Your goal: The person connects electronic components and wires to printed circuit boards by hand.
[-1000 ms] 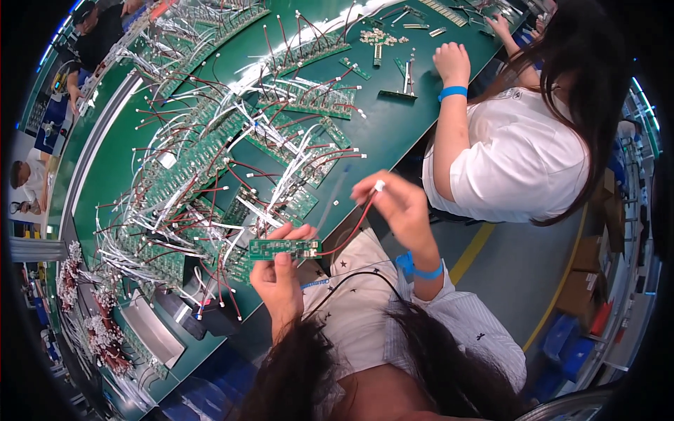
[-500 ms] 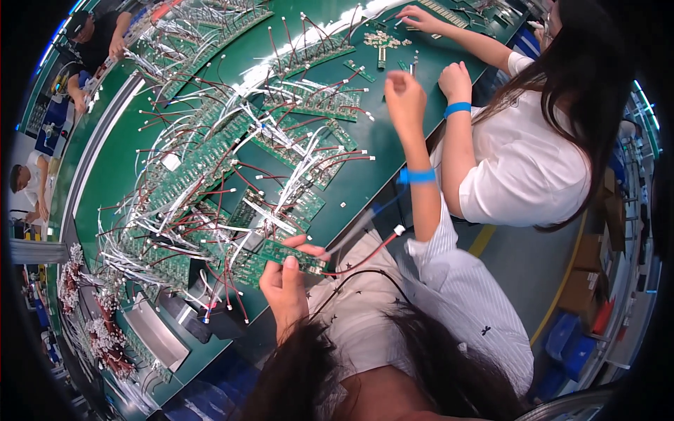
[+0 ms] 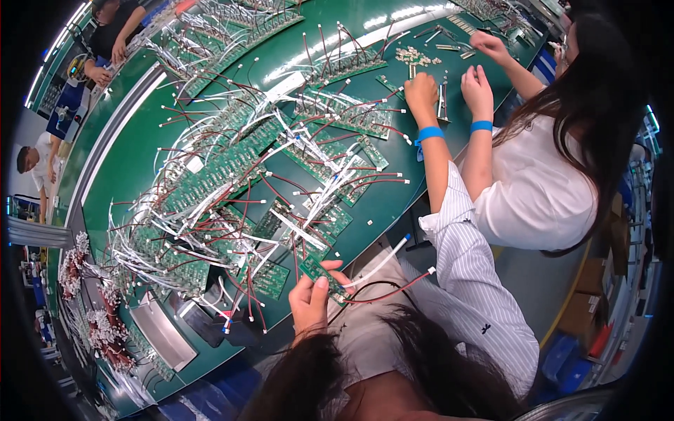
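Observation:
My left hand (image 3: 309, 300) grips a small green circuit board (image 3: 314, 269) above my lap, thumb on top and fingers beneath. From the board's near end trail a white cable (image 3: 382, 262) with a blue tip and a dark red wire (image 3: 400, 288) with a white plug. Reaching far across the bench, my right hand (image 3: 422, 92), with a blue wristband, is closed with its fingers bent down. It is beside a narrow board strip (image 3: 413, 71) and a heap of small pale parts (image 3: 419, 56). What its fingertips hold, if anything, is hidden.
Wired circuit boards (image 3: 217, 168) cover much of the green bench (image 3: 123, 154), cables sticking up. A co-worker's hand (image 3: 477, 91) is close to my right one. A metal tray (image 3: 163, 330) and bundled red wires with white plugs (image 3: 105, 330) occupy the near left.
My right hand has moved away from me, down to the small parts. The left hand still holds the board, which has turned. The view has shifted, and the co-worker's hands have moved.

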Motion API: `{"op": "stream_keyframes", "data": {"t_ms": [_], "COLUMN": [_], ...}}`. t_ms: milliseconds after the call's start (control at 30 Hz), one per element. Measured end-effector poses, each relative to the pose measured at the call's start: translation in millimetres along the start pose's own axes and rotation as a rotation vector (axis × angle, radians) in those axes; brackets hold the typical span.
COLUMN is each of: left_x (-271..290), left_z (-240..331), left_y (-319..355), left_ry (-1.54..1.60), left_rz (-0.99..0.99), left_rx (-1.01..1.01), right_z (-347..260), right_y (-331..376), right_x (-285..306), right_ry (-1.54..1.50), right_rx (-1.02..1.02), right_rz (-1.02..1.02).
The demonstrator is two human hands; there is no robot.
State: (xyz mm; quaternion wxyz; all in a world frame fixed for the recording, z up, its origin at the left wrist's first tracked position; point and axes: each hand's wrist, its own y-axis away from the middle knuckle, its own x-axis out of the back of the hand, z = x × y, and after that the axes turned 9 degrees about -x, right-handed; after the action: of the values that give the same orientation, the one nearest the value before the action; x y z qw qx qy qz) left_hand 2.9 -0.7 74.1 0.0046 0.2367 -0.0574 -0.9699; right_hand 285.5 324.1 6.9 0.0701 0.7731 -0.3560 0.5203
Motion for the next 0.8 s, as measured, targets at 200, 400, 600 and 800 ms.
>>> {"op": "stream_keyframes", "data": {"t_ms": [200, 400, 600, 800], "left_x": [-1, -5, -4, -18], "left_z": [-2, -4, -12, 11], "left_y": [-2, -2, 8, -2], "left_ry": [0.012, 0.056, 0.267, 0.658], "left_rz": [-0.064, -0.101, -0.082, -0.182], "left_rx": [0.013, 0.059, 0.058, 0.199], "right_z": [7, 15, -2, -6], "right_y": [10, 36, 112, 194], "right_x": [7, 57, 151, 200], "right_ry": [-0.119, -0.453, -1.064, -1.184], "right_rx": [0.039, 0.196, 0.254, 0.487], "right_rz": [0.124, 0.264, -0.168, -0.690]}}
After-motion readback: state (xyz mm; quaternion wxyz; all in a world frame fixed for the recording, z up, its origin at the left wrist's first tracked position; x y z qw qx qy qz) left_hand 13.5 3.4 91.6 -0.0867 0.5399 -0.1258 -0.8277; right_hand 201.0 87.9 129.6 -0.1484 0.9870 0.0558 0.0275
